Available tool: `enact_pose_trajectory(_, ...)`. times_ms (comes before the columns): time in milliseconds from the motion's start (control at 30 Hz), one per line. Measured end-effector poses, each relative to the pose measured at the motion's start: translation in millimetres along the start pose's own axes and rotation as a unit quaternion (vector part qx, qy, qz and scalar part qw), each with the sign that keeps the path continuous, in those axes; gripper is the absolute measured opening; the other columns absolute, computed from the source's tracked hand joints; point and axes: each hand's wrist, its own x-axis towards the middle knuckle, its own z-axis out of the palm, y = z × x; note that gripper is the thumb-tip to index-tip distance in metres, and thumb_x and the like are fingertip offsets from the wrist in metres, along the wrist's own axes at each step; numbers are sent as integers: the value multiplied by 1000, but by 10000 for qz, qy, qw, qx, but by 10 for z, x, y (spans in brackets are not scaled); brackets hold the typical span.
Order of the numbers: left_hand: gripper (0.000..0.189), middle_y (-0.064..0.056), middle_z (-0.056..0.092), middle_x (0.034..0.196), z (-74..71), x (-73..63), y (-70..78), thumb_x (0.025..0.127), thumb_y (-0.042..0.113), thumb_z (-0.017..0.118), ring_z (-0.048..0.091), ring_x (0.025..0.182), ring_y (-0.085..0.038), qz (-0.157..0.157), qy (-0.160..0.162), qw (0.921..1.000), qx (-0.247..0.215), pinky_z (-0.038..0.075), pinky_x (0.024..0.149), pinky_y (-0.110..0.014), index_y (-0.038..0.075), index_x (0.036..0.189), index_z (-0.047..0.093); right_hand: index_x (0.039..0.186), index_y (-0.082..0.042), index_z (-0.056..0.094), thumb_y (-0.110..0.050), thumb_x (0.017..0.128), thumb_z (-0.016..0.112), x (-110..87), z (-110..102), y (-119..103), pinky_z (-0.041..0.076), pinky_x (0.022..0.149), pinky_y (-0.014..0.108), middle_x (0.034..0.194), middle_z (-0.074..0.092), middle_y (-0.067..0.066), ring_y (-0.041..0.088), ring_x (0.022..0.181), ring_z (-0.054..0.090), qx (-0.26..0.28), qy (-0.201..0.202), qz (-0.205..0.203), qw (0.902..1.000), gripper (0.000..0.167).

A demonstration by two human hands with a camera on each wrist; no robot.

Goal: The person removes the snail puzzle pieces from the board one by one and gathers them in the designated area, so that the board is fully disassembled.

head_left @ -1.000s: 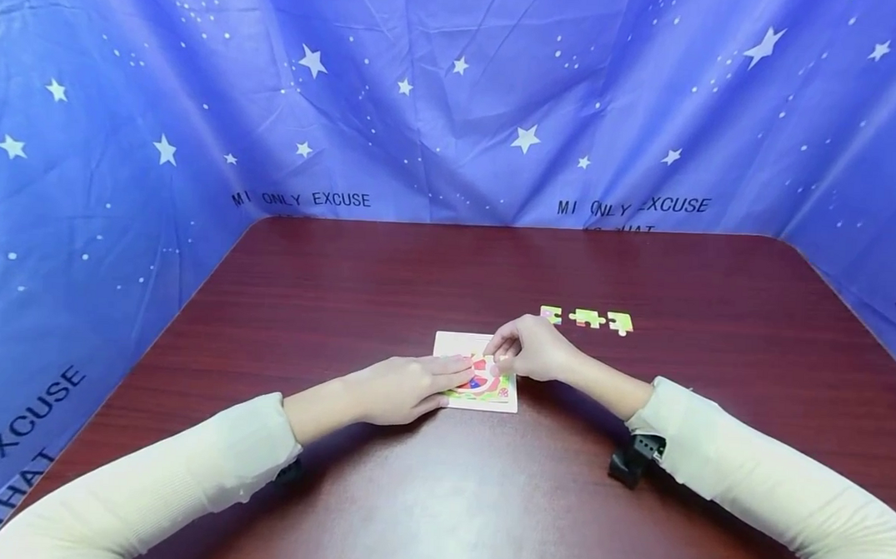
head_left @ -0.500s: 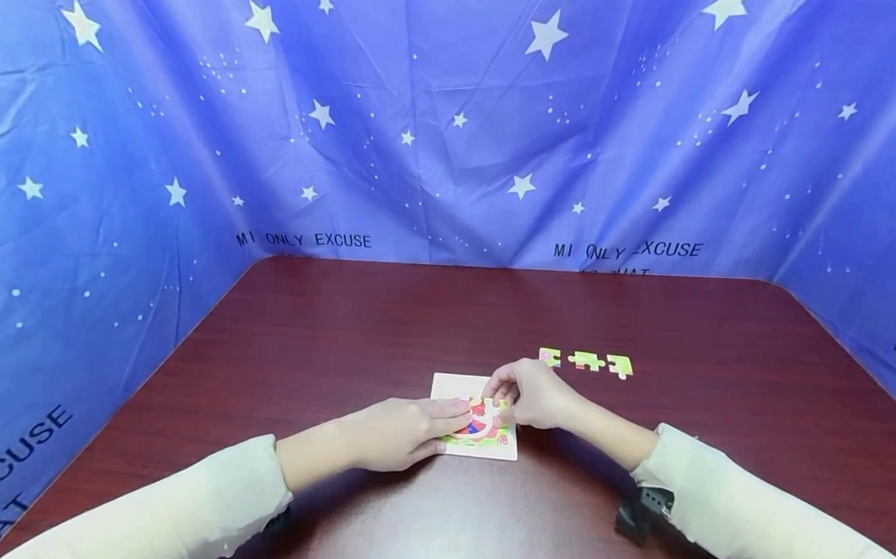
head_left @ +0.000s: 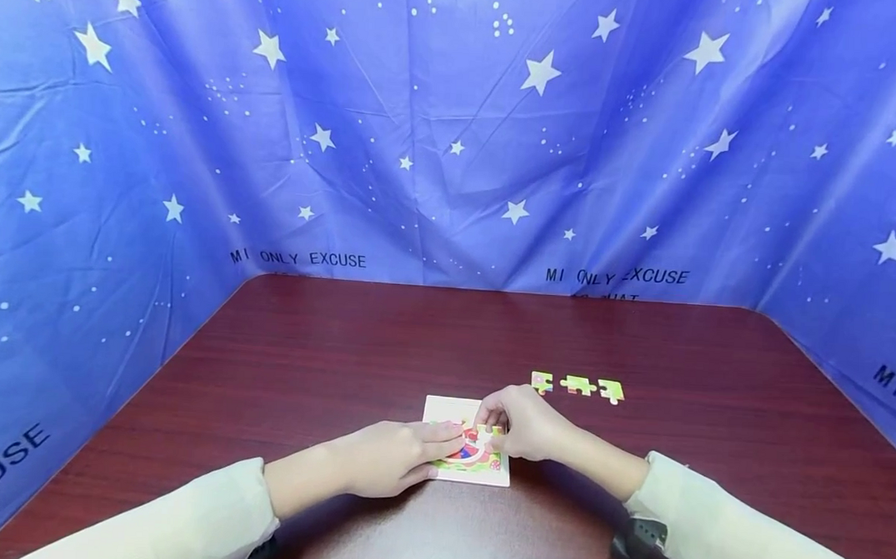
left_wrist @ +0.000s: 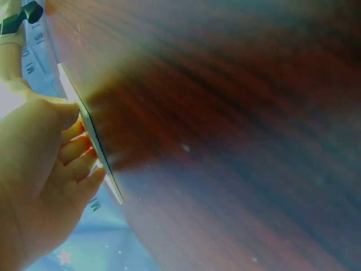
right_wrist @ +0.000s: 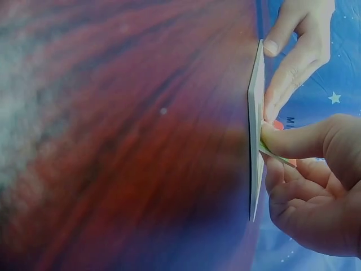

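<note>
A square jigsaw board point(head_left: 444, 408) with a pale frame and a red, blue and green picture lies on the table. My left hand point(head_left: 389, 460) rests on its left side, fingers stretched over the picture; in the left wrist view the thumb lies along the board's near edge. On the board's right side, my right hand point(head_left: 532, 425) pinches a puzzle piece. The right wrist view shows this thin, green-edged puzzle piece point(right_wrist: 275, 156) tilted against the board between thumb and fingers. Part of the picture is hidden beneath both hands.
Beyond the right hand, three loose yellow-green puzzle pieces lie in a row: a left one point(head_left: 542, 381), a middle one point(head_left: 581, 387) and a right one point(head_left: 612, 392). A blue star-printed curtain point(head_left: 451, 213) surrounds the dark red wooden table point(head_left: 340, 350).
The head view has tilted up, so everything sits lower in it. Both hands keep their places on the board; the right fingers have shifted slightly at the piece.
</note>
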Motion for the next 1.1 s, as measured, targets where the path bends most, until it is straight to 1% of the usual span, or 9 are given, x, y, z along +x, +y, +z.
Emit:
enact_pose_trajectory(167, 46, 0, 46, 150, 5, -7, 9, 98, 25, 53, 45, 138, -12, -49, -46, 10000, -28, 47, 105, -30, 17, 144, 47, 73, -11, 66, 5, 69, 75, -24, 18, -34, 44, 56, 14, 64, 64, -4, -1, 59, 49, -120, 118, -23, 9999, 19)
enact_pose_trajectory(267, 47, -1, 46, 150, 3, -9, 13, 98, 25, 53, 45, 138, -12, -75, -73, 9999, -21, 48, 104, -30, 16, 144, 47, 73, -11, 64, 6, 70, 74, -41, 38, -62, 43, 55, 14, 64, 63, -4, -2, 58, 47, -239, 169, -98, 9995, 20)
enact_pose_trajectory(467, 47, 0, 45, 151, -6, -8, 24, 98, 24, 53, 45, 138, -11, -61, -17, 10000, 15, 46, 106, -29, 16, 144, 46, 70, -11, 58, 10, 69, 72, -64, 88, -109, 39, 52, 11, 61, 57, -4, -4, 55, 40, -603, 373, -453, 9965, 25)
enact_pose_trajectory(633, 47, -1, 45, 151, -21, -12, 29, 98, 23, 53, 44, 138, -12, -7, -2, 10000, -4, 45, 107, -29, 14, 144, 45, 66, -12, 56, 6, 68, 77, -64, 88, -125, 38, 50, 11, 58, 55, -5, -5, 54, 38, -631, 491, -593, 9950, 28)
enact_pose_trajectory(700, 47, -1, 45, 151, -20, -12, 29, 98, 23, 53, 44, 138, -12, -4, 4, 10000, 13, 45, 107, -29, 14, 144, 46, 65, -12, 57, 4, 67, 79, -57, 75, -113, 40, 50, 12, 58, 56, -5, -5, 54, 40, -474, 493, -487, 9965, 28)
enact_pose_trajectory(833, 46, -1, 46, 150, -6, -9, 29, 98, 23, 53, 45, 138, -11, 1, 21, 10000, 89, 46, 106, -28, 15, 143, 47, 66, -11, 63, 0, 66, 83, -60, 38, -47, 43, 53, 13, 60, 61, -5, -4, 58, 47, -128, 429, -127, 9989, 23)
enact_pose_trajectory(900, 46, -1, 46, 150, 2, -8, 27, 98, 24, 53, 45, 138, -11, 13, 27, 10000, 94, 47, 105, -28, 16, 143, 47, 67, -10, 66, -4, 67, 84, -66, 22, -14, 45, 53, 14, 61, 64, -4, -5, 56, 49, 125, 344, 67, 9993, 19)
enact_pose_trajectory(1033, 47, -1, 46, 150, 7, -8, 18, 98, 23, 54, 45, 138, -12, 10, 35, 10000, 45, 47, 105, -28, 17, 144, 46, 67, -10, 71, -9, 69, 84, -59, -14, 20, 45, 50, 15, 60, 68, -2, -6, 52, 49, 476, 279, 338, 9979, 12)
enact_pose_trajectory(1100, 47, -1, 45, 150, 5, -9, 14, 98, 23, 54, 45, 138, -12, -1, 49, 10000, 19, 46, 106, -29, 17, 144, 46, 68, -10, 73, -11, 68, 84, -45, -40, 15, 43, 49, 15, 60, 69, -2, -6, 51, 48, 535, 296, 410, 9973, 11)
